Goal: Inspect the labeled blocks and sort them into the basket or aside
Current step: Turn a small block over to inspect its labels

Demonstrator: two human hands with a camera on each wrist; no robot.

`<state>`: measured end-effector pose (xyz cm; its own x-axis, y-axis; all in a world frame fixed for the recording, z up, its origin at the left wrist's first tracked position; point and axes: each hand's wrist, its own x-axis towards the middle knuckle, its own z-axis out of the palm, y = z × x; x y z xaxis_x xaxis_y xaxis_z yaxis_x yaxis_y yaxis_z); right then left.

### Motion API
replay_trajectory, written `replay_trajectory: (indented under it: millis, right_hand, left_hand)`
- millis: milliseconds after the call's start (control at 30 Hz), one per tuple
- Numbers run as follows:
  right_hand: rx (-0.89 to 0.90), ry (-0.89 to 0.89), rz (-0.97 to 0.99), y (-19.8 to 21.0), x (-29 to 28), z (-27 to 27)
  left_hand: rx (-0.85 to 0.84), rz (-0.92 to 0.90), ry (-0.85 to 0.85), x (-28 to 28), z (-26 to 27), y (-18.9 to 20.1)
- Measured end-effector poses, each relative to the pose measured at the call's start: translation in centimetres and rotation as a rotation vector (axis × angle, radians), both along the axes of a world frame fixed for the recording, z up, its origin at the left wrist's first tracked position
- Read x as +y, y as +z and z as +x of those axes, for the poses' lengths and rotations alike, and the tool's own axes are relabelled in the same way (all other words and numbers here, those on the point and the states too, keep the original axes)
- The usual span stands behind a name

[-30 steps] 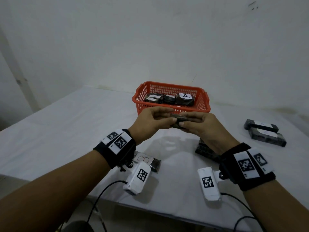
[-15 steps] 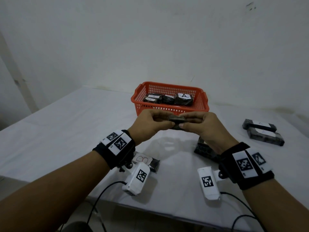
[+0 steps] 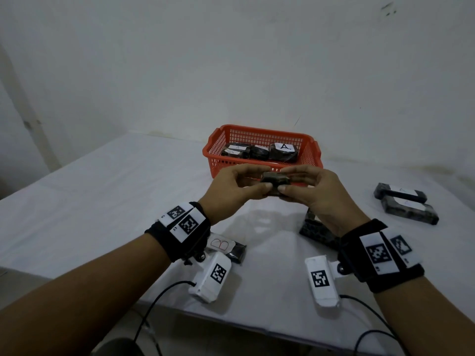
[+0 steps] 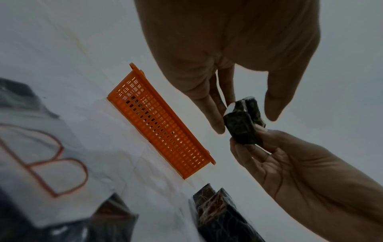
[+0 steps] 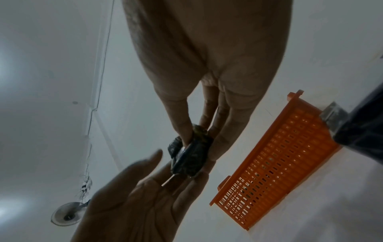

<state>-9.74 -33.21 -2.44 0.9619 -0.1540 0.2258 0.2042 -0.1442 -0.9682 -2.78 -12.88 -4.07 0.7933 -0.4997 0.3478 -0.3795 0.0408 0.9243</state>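
Note:
A small dark wrapped block (image 3: 275, 179) is held in the air in front of the orange basket (image 3: 231, 165). My left hand (image 3: 266, 178) pinches its left end and my right hand (image 3: 285, 180) pinches its right end. In the left wrist view the block (image 4: 241, 124) shows a sliver of white label on its upper edge; the letter is hidden. The right wrist view shows the block (image 5: 191, 155) between my right thumb and fingers. The basket holds several dark blocks, one labelled A (image 3: 284, 147).
A block labelled B (image 3: 222, 245) lies on the white table below my left wrist. Another dark block (image 3: 316, 231) lies under my right wrist. Two labelled blocks (image 3: 406, 205) lie at the far right. The table's front edge is close to my forearms.
Almost nothing: both hands still hold the block in front of the basket, with the fingers shifting slightly round it.

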Motion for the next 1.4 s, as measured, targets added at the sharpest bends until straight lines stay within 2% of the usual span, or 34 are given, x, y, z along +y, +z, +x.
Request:
replay_trajectory:
  millis: [67,200,300,433,600,800,1067,1133,1233,1333,1400]
  right_hand:
    - [-0.01,0.004,-0.016,-0.2,0.0,0.0]
    - [0.095,0.099,0.138,0.2,0.3,-0.3]
    - [0.079,0.094,0.121,0.2,0.4,-0.3]
    - [0.015,0.042,0.078,-0.1,0.2,-0.3]
    - [0.006,0.014,0.006,-0.1,0.4,-0.5]
    - [-0.028,-0.009,-0.068,0.0,0.4,-0.8]
    - [-0.023,0.0,-0.065,0.1,0.6,-0.6]
    - [0.01,0.0,0.017,0.2,1.0,-0.4]
    - [0.149,0.013,0.27,1.0,1.8,-0.1]
    - [0.248,0.05,0.27,1.6,2.1,0.1]
    - [0.245,0.031,0.286,1.8,2.2,0.5]
  left_hand:
    - [-0.053,-0.008,0.059,-0.1,0.1,-0.1]
    - [-0.098,-0.019,0.059,0.0,0.1,0.0]
    - [-0.093,-0.013,0.013,0.0,0.0,0.2]
    - [-0.007,0.019,-0.049,-0.1,-0.3,0.2]
    - [-0.058,0.031,0.042,-0.2,-0.1,-0.2]
    - [-0.034,0.029,0.01,-0.1,-0.2,-0.3]
    - [-0.047,-0.006,0.047,-0.1,0.0,-0.4]
    - [-0.061,-0.014,0.091,-0.3,0.2,-0.4]
    - [-0.083,-0.014,0.171,-0.9,0.1,-0.3]
    - [-0.113,-0.018,0.215,-1.6,-0.3,-0.6]
    - [-0.132,0.01,0.24,-1.9,-0.3,-0.7]
